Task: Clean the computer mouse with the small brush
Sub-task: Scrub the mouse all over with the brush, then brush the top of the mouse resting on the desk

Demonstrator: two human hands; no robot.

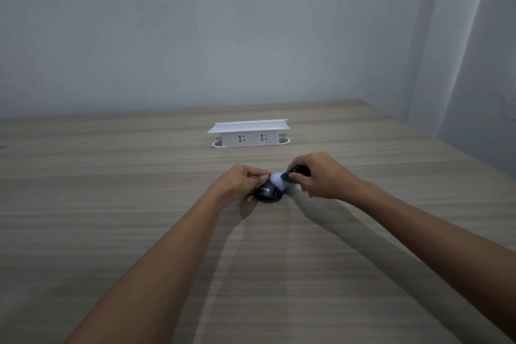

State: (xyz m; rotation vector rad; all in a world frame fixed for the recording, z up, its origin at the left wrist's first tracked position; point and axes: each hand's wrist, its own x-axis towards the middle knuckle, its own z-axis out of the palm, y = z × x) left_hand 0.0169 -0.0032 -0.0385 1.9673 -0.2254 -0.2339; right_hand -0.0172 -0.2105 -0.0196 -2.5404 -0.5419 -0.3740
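A: What is being hidden or hard to make out?

B: Much of the computer mouse (268, 191) is being covered by the left hand (240, 181) and by the brush head. Only its dark near end is being shown, with pale lettering too blurred to be read. The small brush (290, 177) is being largely concealed inside the right hand (321, 176); a short dark stretch of handle is being seen above the fingers, and the white bristles are being seen as a soft blur.

A: How is the mouse being presented, and where?

B: It is being kept on the bench (111, 204), near the middle, between the two hands. It is dark and rounded. The left grip is being closed on its far left side. The right grip is being clamped on the brush handle, and the bristles are being pressed against the mouse's far right part.

A: Any containers?

B: A white socket box (248, 134) is being seen standing farther back on the bench, well apart from the hands. Two outlets are being shown on its front; nothing plugged in is being made out.
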